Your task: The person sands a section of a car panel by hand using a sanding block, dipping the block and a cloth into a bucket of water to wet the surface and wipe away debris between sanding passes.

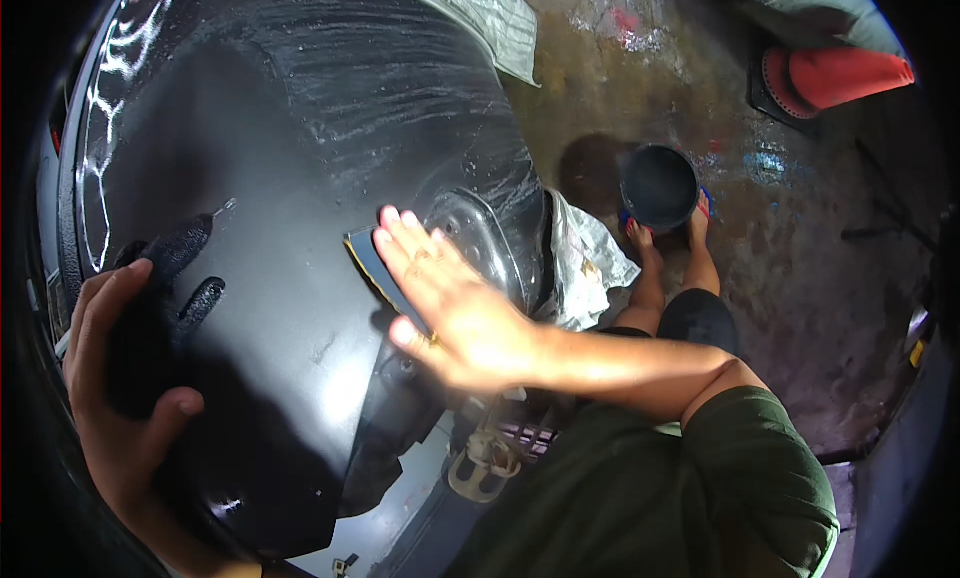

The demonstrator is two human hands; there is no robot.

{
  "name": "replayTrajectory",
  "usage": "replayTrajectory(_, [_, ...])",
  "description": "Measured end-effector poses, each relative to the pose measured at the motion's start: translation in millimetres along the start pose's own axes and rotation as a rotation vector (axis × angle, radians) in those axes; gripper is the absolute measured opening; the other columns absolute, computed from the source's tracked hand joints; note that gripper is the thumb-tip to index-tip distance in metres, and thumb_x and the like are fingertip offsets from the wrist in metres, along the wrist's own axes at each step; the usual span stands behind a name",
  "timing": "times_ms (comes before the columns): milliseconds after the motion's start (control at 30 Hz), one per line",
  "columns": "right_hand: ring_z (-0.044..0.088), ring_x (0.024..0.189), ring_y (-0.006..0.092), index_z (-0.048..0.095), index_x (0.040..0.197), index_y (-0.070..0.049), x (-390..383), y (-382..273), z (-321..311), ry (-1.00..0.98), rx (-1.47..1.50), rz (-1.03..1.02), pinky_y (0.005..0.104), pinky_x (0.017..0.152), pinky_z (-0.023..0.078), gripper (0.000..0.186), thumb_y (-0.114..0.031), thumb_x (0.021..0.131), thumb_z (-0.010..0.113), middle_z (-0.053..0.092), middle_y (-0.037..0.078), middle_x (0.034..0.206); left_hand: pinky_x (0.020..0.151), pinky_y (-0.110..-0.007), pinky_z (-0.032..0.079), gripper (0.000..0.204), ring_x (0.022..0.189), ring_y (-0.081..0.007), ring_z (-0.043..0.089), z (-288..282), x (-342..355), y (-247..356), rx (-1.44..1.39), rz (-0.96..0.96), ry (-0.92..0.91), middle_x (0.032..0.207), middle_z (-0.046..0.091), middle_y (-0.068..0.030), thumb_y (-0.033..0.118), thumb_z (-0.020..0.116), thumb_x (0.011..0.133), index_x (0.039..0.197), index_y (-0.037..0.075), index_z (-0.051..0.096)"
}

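My right hand [450, 308] lies over a thin dark sheet with a pale yellowish edge [368, 263], apparently abrasive paper, fingers together, pressing it against a wet, dark curved vehicle panel [300, 278]. My left hand [118, 378] is at the panel's left side, thumb and fingers apart, with nothing visible in it. Beside its fingers are two dark oblong recesses [175, 253] with water drops round them. Streaks of water run across the upper part of the panel, and a moulded hollow [475, 238] is just beyond my right fingers.
A dark bucket [660, 183] stands on the wet floor [600, 88] by my feet. An orange cone [840, 78] lies at upper right near covered material [820, 3]. Crumpled pale sheeting [590, 258] hangs by the panel's edge. Dark rods [890, 233] are at the right.
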State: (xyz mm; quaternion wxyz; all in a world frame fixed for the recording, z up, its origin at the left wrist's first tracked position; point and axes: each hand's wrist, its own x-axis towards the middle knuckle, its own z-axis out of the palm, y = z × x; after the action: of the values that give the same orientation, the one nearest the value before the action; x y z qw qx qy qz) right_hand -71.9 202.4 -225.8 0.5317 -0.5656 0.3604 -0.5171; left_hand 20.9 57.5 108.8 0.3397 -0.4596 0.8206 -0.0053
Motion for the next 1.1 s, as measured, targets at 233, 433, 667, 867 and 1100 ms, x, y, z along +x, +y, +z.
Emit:
replayTrajectory(233, [0.02,0.158,0.0438,0.027,0.158,0.013,19.1,7.0,2.9,0.098,-0.083,0.051,0.0556,0.129,0.016,0.071,-0.042,0.113,0.033,0.024,0.035,0.166,0.111,-0.044,0.042,0.106,0.129,-0.0319,0.059,1.7,7.1,-6.2,0.072,0.033,0.037,0.138,0.062,-0.0175,0.076,0.078,0.072,0.141,-0.001,0.06])
replayTrajectory(433, [0.023,0.155,0.052,0.022,0.157,0.016,48.6,62.2,-12.5,0.224,-0.003,0.338,0.0561,0.128,0.019,0.076,-0.043,0.112,0.036,0.024,0.041,0.162,0.111,-0.044,0.042,0.106,0.13,-0.0323,0.059,-2.1,11.2,4.7,-0.062,0.005,0.053,0.137,0.062,-0.0182,0.076,0.077,0.072,0.141,-0.002,0.06])
replayTrajectory(667, [0.025,0.153,0.0543,0.023,0.155,0.019,53.5,71.7,-13.2,0.215,0.011,0.397,0.0581,0.127,0.021,0.078,-0.043,0.11,0.038,0.026,0.044,0.16,0.111,-0.044,0.041,0.101,0.131,-0.0314,0.057,-8.1,9.9,11.5,-0.077,-0.002,0.003,0.137,0.062,-0.0179,0.071,0.079,0.074,0.141,-0.002,0.059])
replayTrajectory(867, [0.023,0.154,0.0545,0.029,0.156,0.015,23.7,15.6,1.7,0.137,-0.082,0.156,0.0576,0.126,0.022,0.069,-0.037,0.111,0.042,0.02,0.045,0.161,0.112,-0.044,0.04,0.103,0.132,-0.0312,0.057,-0.7,3.9,0.3,-0.081,0.007,-0.003,0.137,0.062,-0.017,0.072,0.08,0.073,0.143,-0.002,0.058])
replayTrajectory(1100, [0.021,0.158,0.0443,0.03,0.16,0.007,2.3,7.3,8.2,0.116,-0.168,0.155,0.063,0.126,0.017,0.071,-0.037,0.108,0.049,0.028,0.03,0.166,0.112,-0.045,0.041,0.108,0.13,-0.0324,0.057,3.0,4.9,-7.3,-0.129,-0.012,0.033,0.135,0.061,-0.0176,0.077,0.079,0.071,0.143,-0.002,0.058])
